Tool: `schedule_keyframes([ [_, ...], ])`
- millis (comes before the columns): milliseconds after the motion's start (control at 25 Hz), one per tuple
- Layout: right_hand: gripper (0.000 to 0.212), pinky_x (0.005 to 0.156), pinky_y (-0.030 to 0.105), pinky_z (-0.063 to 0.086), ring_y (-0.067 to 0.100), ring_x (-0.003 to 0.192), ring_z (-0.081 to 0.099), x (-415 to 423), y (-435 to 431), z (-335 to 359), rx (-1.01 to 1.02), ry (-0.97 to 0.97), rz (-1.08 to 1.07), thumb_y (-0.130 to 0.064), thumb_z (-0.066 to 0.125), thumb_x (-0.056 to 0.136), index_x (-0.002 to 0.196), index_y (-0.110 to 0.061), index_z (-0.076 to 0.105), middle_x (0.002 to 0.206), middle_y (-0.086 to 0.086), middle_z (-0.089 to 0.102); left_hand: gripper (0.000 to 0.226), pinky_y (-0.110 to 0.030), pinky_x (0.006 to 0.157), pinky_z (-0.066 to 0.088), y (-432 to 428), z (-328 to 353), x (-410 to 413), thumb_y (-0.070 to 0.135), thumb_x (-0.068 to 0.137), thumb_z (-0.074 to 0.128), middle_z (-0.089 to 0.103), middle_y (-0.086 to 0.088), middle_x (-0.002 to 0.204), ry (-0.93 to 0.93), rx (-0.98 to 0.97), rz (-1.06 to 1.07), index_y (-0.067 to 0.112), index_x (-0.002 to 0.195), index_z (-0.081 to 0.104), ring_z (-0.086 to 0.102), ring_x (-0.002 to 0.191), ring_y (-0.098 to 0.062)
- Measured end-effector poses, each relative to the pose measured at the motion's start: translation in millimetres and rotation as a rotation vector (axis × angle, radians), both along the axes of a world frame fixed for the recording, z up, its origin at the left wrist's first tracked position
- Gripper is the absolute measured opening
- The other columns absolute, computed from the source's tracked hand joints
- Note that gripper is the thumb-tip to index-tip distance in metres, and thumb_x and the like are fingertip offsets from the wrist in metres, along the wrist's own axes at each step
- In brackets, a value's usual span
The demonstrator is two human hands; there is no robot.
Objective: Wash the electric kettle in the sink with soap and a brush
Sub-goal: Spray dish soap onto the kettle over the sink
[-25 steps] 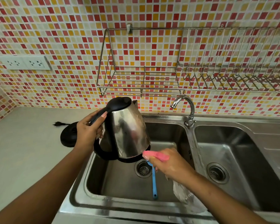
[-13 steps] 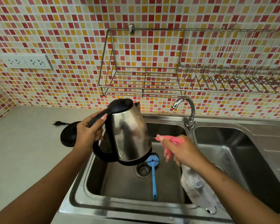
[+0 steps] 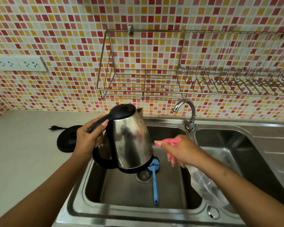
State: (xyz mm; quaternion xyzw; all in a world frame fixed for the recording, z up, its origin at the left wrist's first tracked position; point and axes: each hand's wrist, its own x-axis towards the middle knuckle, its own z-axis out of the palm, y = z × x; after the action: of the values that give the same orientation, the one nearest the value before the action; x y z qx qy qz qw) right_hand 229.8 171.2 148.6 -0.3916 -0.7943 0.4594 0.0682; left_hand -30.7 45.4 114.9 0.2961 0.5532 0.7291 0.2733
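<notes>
Head view, looking down over a double sink (image 3: 115, 210). Shows the electric kettle (image 3: 131, 141) lifted above the left basin, lid closed, leaning a little toward the tap (image 3: 187, 110), clear of the metal below. Shows the left hand (image 3: 87, 141) wrapped round the black handle, fingers curled, thumb laid along the top. Shows the right hand (image 3: 179, 149) closed round the neck of a clear spray bottle (image 3: 203, 182), fingers squeezing the pink trigger head (image 3: 169, 142), nozzle just beside the steel wall and aimed at it. Finds the blue brush (image 3: 155, 182) lying in the basin, head by the drain (image 3: 143, 176), untouched. Finds the black power base (image 3: 67, 140) and its plug on the table (image 3: 23, 161) to the left, apart from the sink.

Reads as the soaping step. Best done with the nozzle near but not touching, turning the kettle by the handle to coat every side, working over the basin to catch the drips. Worth sparing the underside contacts, probably poor with water. Calls for a firm left grip against the likely slip of wet steel and soap. After that, by this judgement: bottle down, brush up.
</notes>
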Motion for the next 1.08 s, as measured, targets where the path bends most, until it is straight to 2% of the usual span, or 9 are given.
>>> schedule_keyframes([
  [120,0.031,0.042,0.022,0.044,0.013,0.038,0.051,-0.2,-4.7,-11.1,0.011,-0.038,-0.033,-0.06,0.054,0.086,0.091,-0.037,0.074,0.061,0.017,0.065,0.069,-0.015,0.037,0.031,-1.0,-6.4,-10.6,0.052,0.06,0.085,0.056,-0.006,0.064,0.037,-0.005,-0.017,0.016,0.117,0.071,0.035,0.037,-0.008],
  [200,0.024,0.042,0.022,0.045,0.014,0.041,0.052,-4.6,-0.8,-5.9,-0.01,0.04,-0.056,-0.056,0.056,0.088,0.095,-0.04,0.072,0.063,0.011,0.068,0.072,-0.014,0.037,0.032,-0.2,-8.6,-13.0,0.053,0.058,0.085,0.056,-0.002,0.059,0.038,-0.015,-0.017,0.015,0.117,0.07,0.034,0.036,-0.008],
  [400,0.018,0.042,0.023,0.048,0.012,0.038,0.051,-23.2,1.2,13.8,0.006,0.185,-0.086,-0.051,0.057,0.089,0.076,-0.042,0.067,0.065,0.012,0.071,0.039,-0.017,0.038,0.034,3.7,-13.3,-7.2,0.033,0.073,0.075,0.05,0.006,0.047,0.077,-0.075,-0.015,0.02,0.11,0.072,0.037,0.035,-0.007],
  [520,0.025,0.041,0.023,0.045,0.006,0.032,0.048,-30.0,-2.4,3.6,0.027,0.175,-0.139,-0.053,0.059,0.087,0.081,-0.034,0.072,0.057,0.011,0.066,0.027,-0.018,0.037,0.033,3.8,-17.3,-1.8,0.021,0.083,0.069,0.05,0.006,0.048,0.115,-0.108,-0.042,0.022,0.11,0.072,0.037,0.036,-0.007],
  [680,0.049,0.039,0.021,0.044,0.021,0.043,0.054,-21.3,0.0,-19.0,-0.032,0.134,-0.164,-0.056,0.057,0.084,0.095,-0.012,0.075,0.068,0.017,0.071,0.025,-0.018,0.049,0.047,9.6,-30.5,-0.3,0.012,0.093,0.06,0.065,0.012,0.065,0.108,-0.166,-0.105,0.019,0.115,0.068,0.057,0.051,-0.003],
  [760,0.047,0.04,0.021,0.044,0.027,0.048,0.055,-16.9,1.5,-28.7,-0.073,0.127,-0.204,-0.056,0.056,0.083,0.101,-0.017,0.075,0.075,0.017,0.072,0.023,-0.025,0.059,0.052,14.5,-46.7,-0.1,0.017,0.092,0.063,0.069,-0.001,0.085,0.121,-0.225,-0.104,0.02,0.114,0.068,0.063,0.065,-0.012],
  [880,0.046,0.043,0.025,0.046,0.044,0.057,0.061,-19.3,-2.0,-49.9,-0.105,0.121,-0.275,-0.064,0.056,0.075,0.096,-0.028,0.076,0.073,0.014,0.072,0.025,-0.016,0.056,0.054,18.2,-87.4,9.4,0.02,0.091,0.065,0.067,-0.001,0.098,0.219,-0.36,-0.076,0.019,0.115,0.062,0.065,0.069,0.002],
  [1000,0.038,0.041,0.025,0.046,0.034,0.05,0.061,-23.6,-7.0,-71.4,-0.126,0.087,-0.345,-0.053,0.061,0.084,0.084,-0.018,0.076,0.072,0.016,0.072,0.033,-0.019,0.053,0.055,20.5,-127.4,17.2,0.028,0.088,0.068,0.066,0.004,0.102,0.289,-0.488,-0.132,0.024,0.12,0.058,0.066,0.073,-0.003],
  [1080,0.033,0.039,0.024,0.045,0.023,0.047,0.059,-26.4,-10.0,-81.1,-0.154,0.068,-0.381,-0.043,0.061,0.088,0.088,-0.014,0.076,0.074,0.019,0.072,0.035,-0.017,0.054,0.054,21.3,-145.0,14.3,0.03,0.088,0.069,0.067,0.004,0.098,0.314,-0.545,-0.181,0.024,0.121,0.057,0.066,0.072,-0.004],
])
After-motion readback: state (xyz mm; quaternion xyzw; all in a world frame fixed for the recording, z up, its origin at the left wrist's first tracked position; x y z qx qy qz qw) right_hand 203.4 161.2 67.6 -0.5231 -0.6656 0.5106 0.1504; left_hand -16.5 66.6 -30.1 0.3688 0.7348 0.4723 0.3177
